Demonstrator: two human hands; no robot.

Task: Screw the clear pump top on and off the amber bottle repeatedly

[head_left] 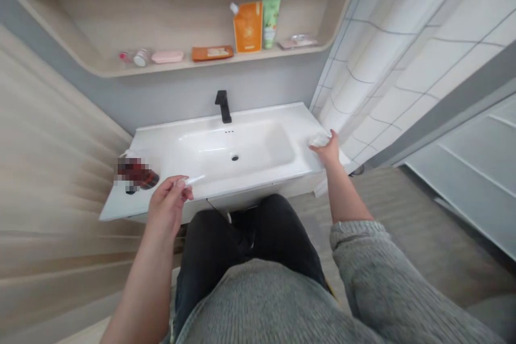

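Note:
My left hand [171,196] is closed in a pinch at the front edge of the white washbasin [258,178]. From its fingers a slim, white, stick-like thing [195,179] points right; its exact kind cannot be made out. At the right end of the counter, my right hand [328,149] curls around a clear, whitish thing [318,140], perhaps a cup, which is blurred and partly covered by the fingers. A dark reddish bottle [149,176], partly pixelated, is on the counter left of my left hand.
A black faucet [223,107] rises behind the basin. Above it, the wall shelf [173,69] bears an orange pouch [248,27], a green tube [271,21], a pink case [167,57] and an orange-brown pack [212,53]. A curtain [52,172] hangs at the left; a white pipe [363,64] stands right.

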